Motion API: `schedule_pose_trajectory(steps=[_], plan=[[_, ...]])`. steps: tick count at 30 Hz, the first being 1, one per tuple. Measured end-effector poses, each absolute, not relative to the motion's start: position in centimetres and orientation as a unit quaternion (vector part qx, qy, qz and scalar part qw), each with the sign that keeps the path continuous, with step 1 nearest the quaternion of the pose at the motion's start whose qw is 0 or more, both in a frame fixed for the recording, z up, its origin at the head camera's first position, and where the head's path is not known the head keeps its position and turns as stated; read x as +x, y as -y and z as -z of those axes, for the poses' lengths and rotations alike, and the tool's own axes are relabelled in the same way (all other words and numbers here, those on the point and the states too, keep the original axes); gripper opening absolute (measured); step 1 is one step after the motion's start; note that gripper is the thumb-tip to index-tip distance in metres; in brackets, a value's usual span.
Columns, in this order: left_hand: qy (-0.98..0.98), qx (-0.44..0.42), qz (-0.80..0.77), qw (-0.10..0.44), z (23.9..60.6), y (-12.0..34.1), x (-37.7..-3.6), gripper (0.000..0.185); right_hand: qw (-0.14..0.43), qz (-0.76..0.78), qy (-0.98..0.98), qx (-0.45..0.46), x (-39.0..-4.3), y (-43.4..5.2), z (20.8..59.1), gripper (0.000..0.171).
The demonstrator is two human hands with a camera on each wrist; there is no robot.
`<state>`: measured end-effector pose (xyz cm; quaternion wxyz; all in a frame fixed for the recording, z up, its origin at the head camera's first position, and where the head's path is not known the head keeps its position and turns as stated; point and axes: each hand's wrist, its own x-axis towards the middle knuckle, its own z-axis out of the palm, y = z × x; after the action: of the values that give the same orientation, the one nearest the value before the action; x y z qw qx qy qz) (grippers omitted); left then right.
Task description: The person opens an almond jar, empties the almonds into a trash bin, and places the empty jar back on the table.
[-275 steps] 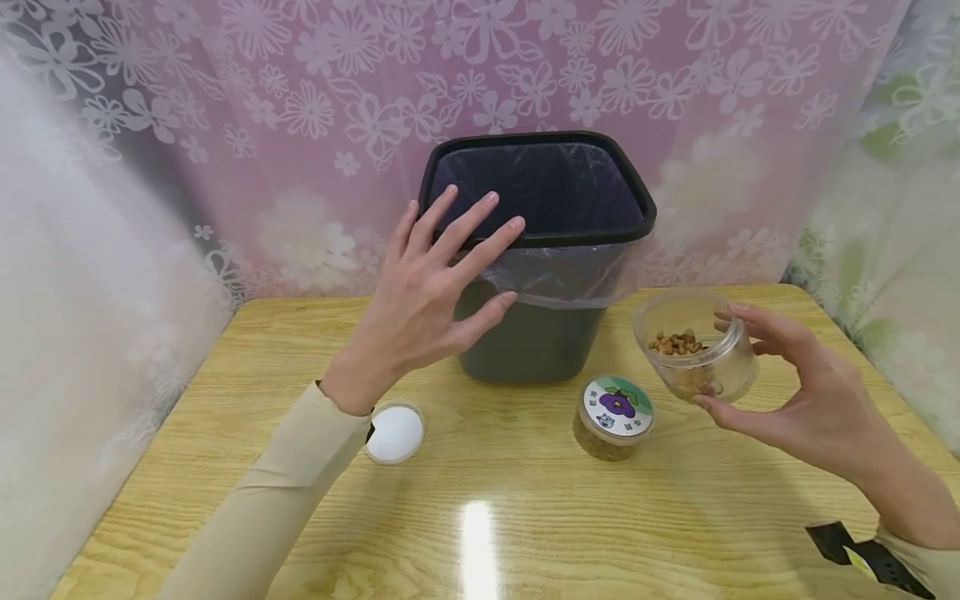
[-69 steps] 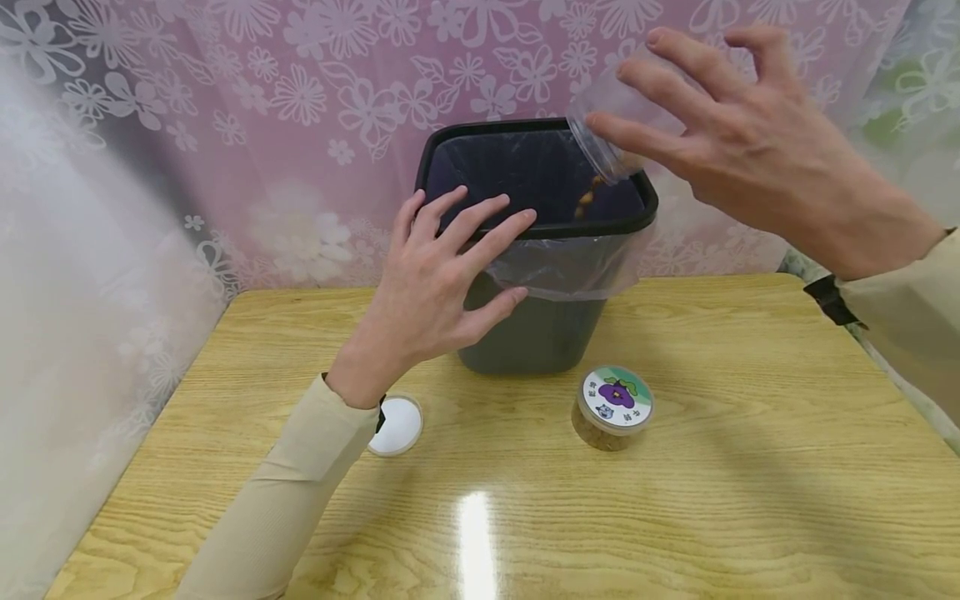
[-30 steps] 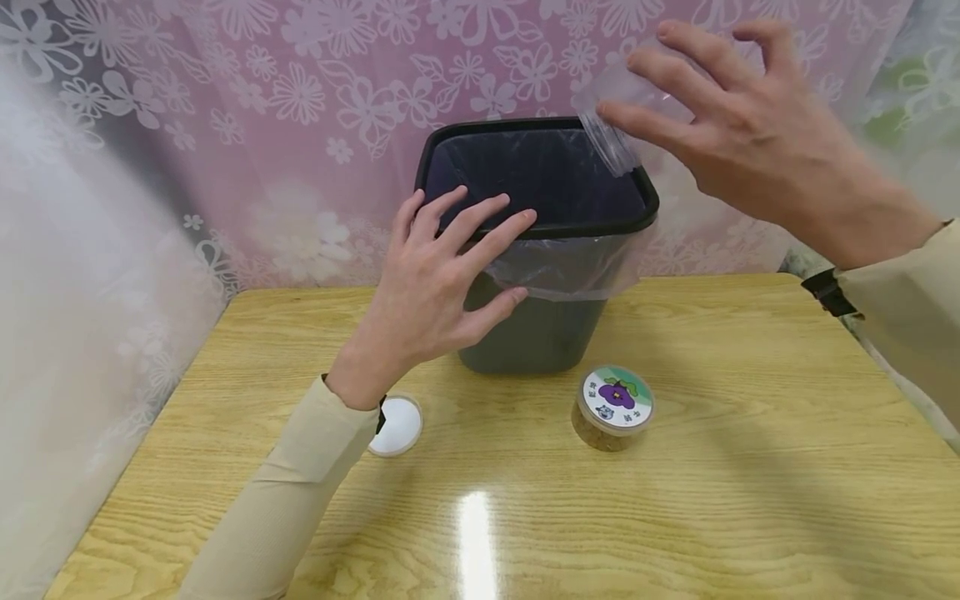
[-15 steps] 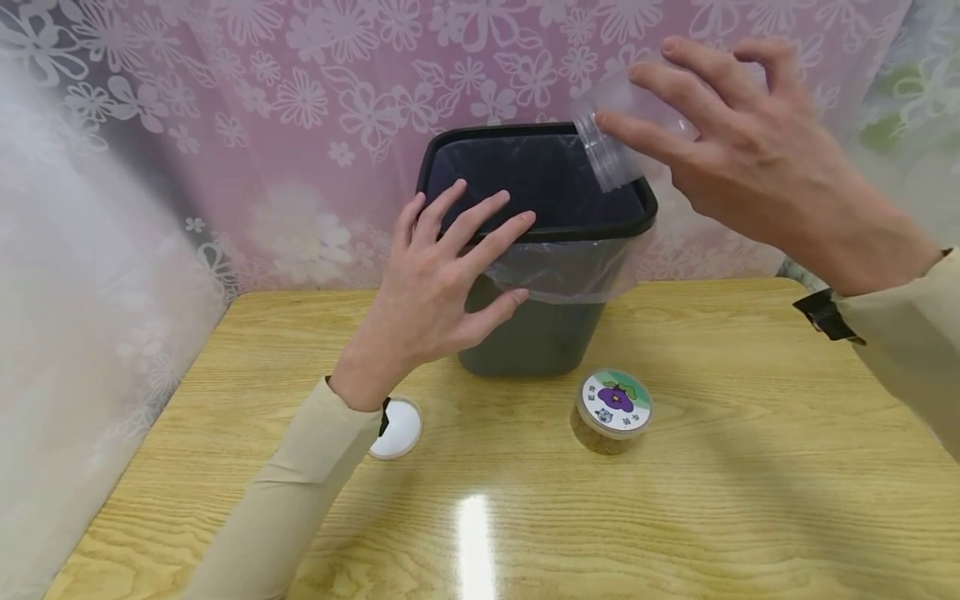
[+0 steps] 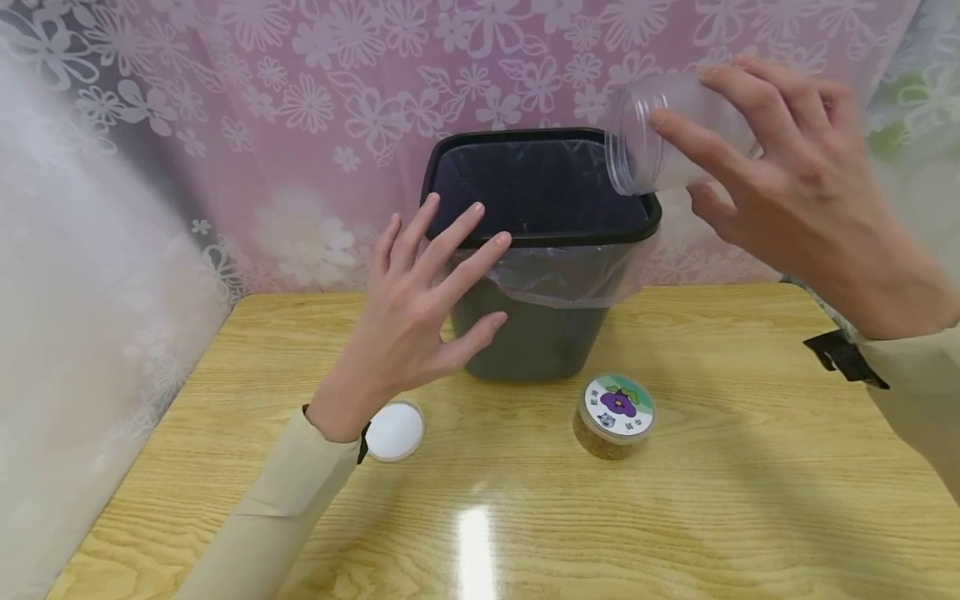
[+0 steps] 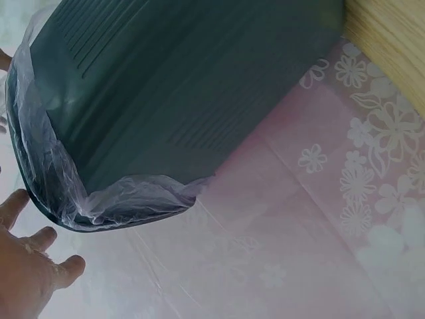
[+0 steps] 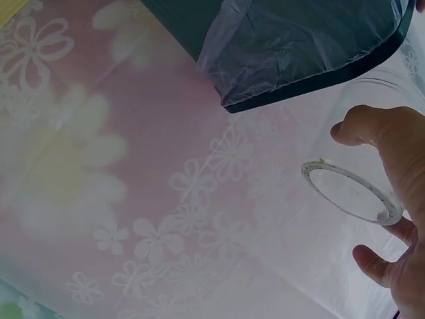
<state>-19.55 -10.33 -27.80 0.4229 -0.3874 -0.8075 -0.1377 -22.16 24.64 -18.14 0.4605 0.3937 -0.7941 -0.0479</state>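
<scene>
Between the thumb and fingers of the right hand (image 5: 817,196), gripped a clear jar (image 5: 675,168), thin smooth plastic, round-walled and ridged at the neck, tipped onto its side, mouth turned left over the right corner of a bin (image 5: 536,337). Just left of and below those fingertips, saw the bin's dark plastic wall, tapering, finely ribbed in the left wrist view, with a crinkled, see-through liner (image 5: 570,277) folded over the black rim (image 5: 555,241).

Held the right hand high, back upward, index finger laid along the jar, thumb underneath. Raised the left hand (image 5: 401,312) before the bin's near left corner, fingers straight and spread wide; could not tell whether touching the rim.

Well below both hands' fingertips, between them, noted a short second jar (image 5: 611,423), upright, brown bits (image 5: 597,446) inside, glossy lid (image 5: 618,406) printed purple, green and white. Beside the left wrist, spotted a flat white disc (image 5: 395,432), partly covered. Beneath everything, saw a wood-grained, glossy table (image 5: 675,533); beyond the fingers, pinkish flowered cloth (image 5: 345,158).
</scene>
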Motion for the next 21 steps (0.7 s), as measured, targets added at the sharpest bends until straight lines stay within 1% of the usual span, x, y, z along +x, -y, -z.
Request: schedule_pose_trajectory(steps=[4,11,13,16,18,21], plan=[[0.804,-0.388,0.135,0.43,28.3,11.1,-19.0,0.066,0.486,0.01,0.789,0.376,-21.7,-24.9,18.7,0.082],[0.805,-0.385,0.132,0.431,29.1,12.1,-18.2,0.067,0.534,-0.097,0.777,0.319,-20.4,-24.4,20.2,0.066],[0.806,-0.386,0.133,0.429,29.4,12.3,-17.9,0.066,0.541,-0.106,0.775,0.308,-20.1,-24.4,20.6,0.065],[0.805,-0.388,0.135,0.427,29.6,12.7,-17.5,0.064,0.544,-0.107,0.778,0.296,-19.6,-24.8,21.1,0.067],[0.804,-0.392,0.133,0.427,29.8,12.8,-17.2,0.063,0.538,-0.109,0.783,0.291,-19.3,-25.2,21.4,0.069],[0.804,-0.396,0.128,0.426,30.0,13.1,-16.7,0.062,0.529,-0.116,0.792,0.28,-18.8,-25.6,21.8,0.069]])
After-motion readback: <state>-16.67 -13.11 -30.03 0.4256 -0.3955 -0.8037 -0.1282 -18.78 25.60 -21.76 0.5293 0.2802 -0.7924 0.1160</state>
